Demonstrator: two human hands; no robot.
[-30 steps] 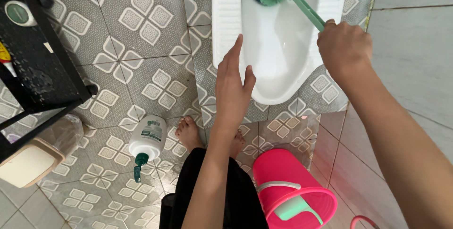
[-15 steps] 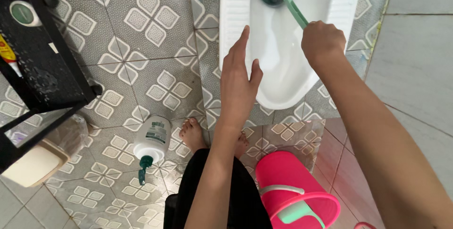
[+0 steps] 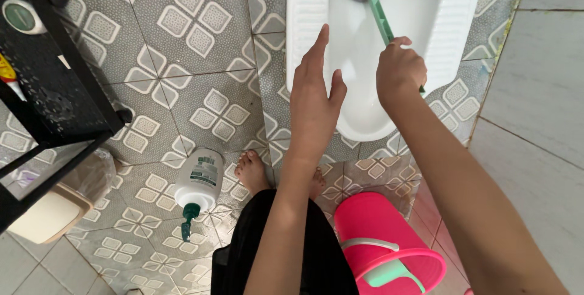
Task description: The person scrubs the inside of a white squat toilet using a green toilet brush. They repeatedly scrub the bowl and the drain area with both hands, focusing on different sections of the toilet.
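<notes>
1. Over the white squat toilet (image 3: 444, 33), right hand (image 3: 398, 73) is clenched around the green handle of a toilet brush (image 3: 378, 12); dark bristle head sits at the drain end of the pan, handle slanting down toward the fist.
2. Left hand (image 3: 313, 97) released, fingers straight and together, hovering flat above the pan's left rim; holds nothing.
3. Patterned grey floor tiles (image 3: 182, 88): white bottle (image 3: 199, 179) with green pump lies on its side beside a bare foot (image 3: 250, 172).
4. Pink bucket (image 3: 389, 243) stands near the lower right.
5. Black shelf rack (image 3: 48, 88) at left.
</notes>
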